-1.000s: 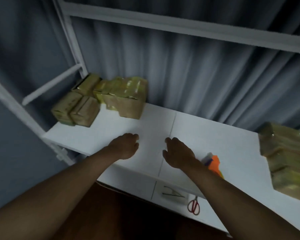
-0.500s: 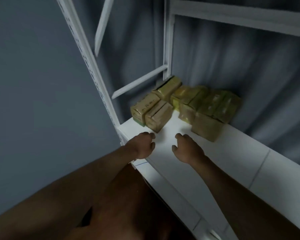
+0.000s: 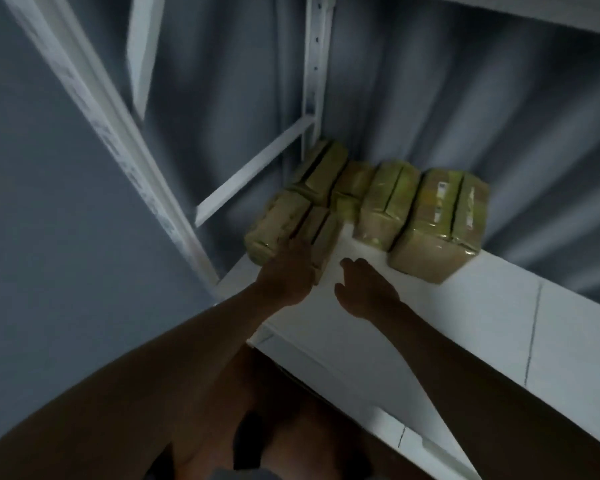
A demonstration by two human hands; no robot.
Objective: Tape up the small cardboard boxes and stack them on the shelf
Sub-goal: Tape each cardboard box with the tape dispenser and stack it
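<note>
Several small taped cardboard boxes stand in the left back corner of the white shelf (image 3: 499,327). The nearest left box (image 3: 274,226) lies at the shelf's left end, and a larger box (image 3: 433,233) stands to the right of the group. My left hand (image 3: 288,271) rests against the front of the nearest left box, fingers spread on it; I cannot tell whether it grips. Just right of it, my right hand (image 3: 364,289) hovers over the bare shelf in front of the boxes, fingers loosely apart, holding nothing.
White metal uprights (image 3: 111,133) and a cross brace (image 3: 257,171) frame the shelf's left end. A grey curtain (image 3: 465,116) hangs behind the shelf. A lower shelf edge (image 3: 388,424) shows below, and my legs are beneath.
My view swung left, away from the tape dispenser, scissors and the right-hand stack. Both hands moved forward toward the corner boxes; the left hand now touches the nearest box.
</note>
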